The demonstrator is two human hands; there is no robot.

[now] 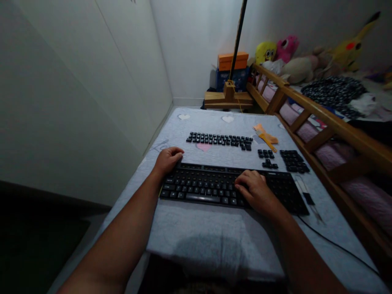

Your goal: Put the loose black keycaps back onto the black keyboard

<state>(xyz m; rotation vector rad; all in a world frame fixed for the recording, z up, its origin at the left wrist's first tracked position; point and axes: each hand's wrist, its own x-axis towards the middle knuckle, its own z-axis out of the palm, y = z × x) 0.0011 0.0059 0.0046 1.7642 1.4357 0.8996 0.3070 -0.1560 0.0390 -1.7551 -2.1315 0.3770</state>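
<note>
L hand (168, 160) at kbd (202, 199) far-left corner, R hand (252, 188) on kbd right of mid; apart, can't tell if gripping | kbd near, on cloth (202, 232) | cable (339, 243) near right | loose caps (294, 161) far + right | yel. tool (267, 141) far right | wire puller (308, 199) right of kbd

A cloth-covered table (196, 222) bears a keyboard (203, 191) and keycaps (219, 142).
</note>
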